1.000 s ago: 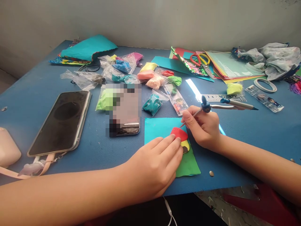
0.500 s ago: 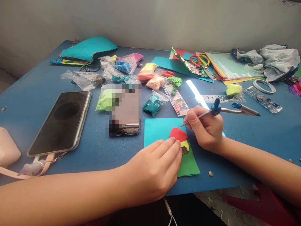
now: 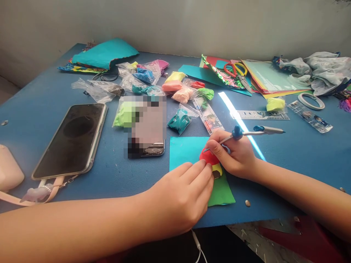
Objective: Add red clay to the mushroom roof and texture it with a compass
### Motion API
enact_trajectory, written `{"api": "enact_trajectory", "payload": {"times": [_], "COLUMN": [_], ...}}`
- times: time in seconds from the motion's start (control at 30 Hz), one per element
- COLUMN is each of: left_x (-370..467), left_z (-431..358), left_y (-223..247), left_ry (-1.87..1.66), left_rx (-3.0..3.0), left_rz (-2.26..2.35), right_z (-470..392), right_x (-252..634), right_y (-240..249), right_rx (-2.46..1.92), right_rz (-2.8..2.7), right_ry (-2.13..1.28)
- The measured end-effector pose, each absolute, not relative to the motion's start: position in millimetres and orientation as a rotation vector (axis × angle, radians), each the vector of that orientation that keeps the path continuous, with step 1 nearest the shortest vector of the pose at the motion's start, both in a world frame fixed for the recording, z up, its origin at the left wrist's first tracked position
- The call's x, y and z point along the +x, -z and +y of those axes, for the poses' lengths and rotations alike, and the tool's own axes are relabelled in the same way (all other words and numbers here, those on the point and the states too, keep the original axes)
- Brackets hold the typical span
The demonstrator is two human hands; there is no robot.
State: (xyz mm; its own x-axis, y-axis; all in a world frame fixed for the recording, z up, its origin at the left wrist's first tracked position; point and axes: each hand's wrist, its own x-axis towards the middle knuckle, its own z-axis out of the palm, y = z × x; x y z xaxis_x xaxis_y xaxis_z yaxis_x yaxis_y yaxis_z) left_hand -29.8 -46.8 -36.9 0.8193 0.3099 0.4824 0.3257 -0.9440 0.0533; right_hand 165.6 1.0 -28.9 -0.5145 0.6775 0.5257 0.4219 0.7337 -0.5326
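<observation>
Left hand [image 3: 181, 197], fingers pressed together, upon the red cap [image 3: 210, 157]; right hand [image 3: 236, 153], pinching a compass [image 3: 237, 132], its tip at the cap — which lies on the blue-green sheet [image 3: 183, 151], near the table's [image 3: 131, 179] front edge.

The flat blue bench [image 3: 120, 175] carries a black-screened phone in a clear case [image 3: 71, 140] at nine o'clock, with a rounded pale-pink case [image 3: 9, 168] at eight. At eleven, a turquoise sheet [image 3: 105, 53] arches upward; plastic bags of coloured clay [image 3: 146, 75] cluster from there towards twelve. Stacked coloured papers [image 3: 276, 78] lie at two, beside a crumpled grey bundle [image 3: 329, 73]. A white tape ring [image 3: 311, 101] and transparent ruler [image 3: 263, 115] sit towards three, and a turquoise-and-green square sheet [image 3: 181, 149] lies near five.
</observation>
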Motion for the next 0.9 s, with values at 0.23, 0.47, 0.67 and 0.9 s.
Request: {"api": "enact_trajectory", "payload": {"times": [0.23, 0.47, 0.67, 0.9], "left_x": [-28.6, -28.9, -29.3, -29.8], "left_z": [-45.5, -45.2, -45.9, -46.0], "left_y": [36.7, 38.0, 38.7, 37.8], "left_ry": [0.778, 0.79, 0.769, 0.749], "left_rx": [-2.927, -2.921, -2.936, -2.953], "left_rz": [-0.501, -0.49, -0.499, -0.489], "right_z": [1.5, 1.3, 1.4, 0.5], "right_x": [164.5, 165.2, 167.3, 165.4], "right_y": [29.9, 31.3, 31.3, 29.1], "right_rx": [-0.804, -0.828, -0.829, -0.831], "right_rz": [-2.206, -2.203, -2.177, -2.248], "right_ry": [-0.476, -0.484, -0.457, -0.469]}}
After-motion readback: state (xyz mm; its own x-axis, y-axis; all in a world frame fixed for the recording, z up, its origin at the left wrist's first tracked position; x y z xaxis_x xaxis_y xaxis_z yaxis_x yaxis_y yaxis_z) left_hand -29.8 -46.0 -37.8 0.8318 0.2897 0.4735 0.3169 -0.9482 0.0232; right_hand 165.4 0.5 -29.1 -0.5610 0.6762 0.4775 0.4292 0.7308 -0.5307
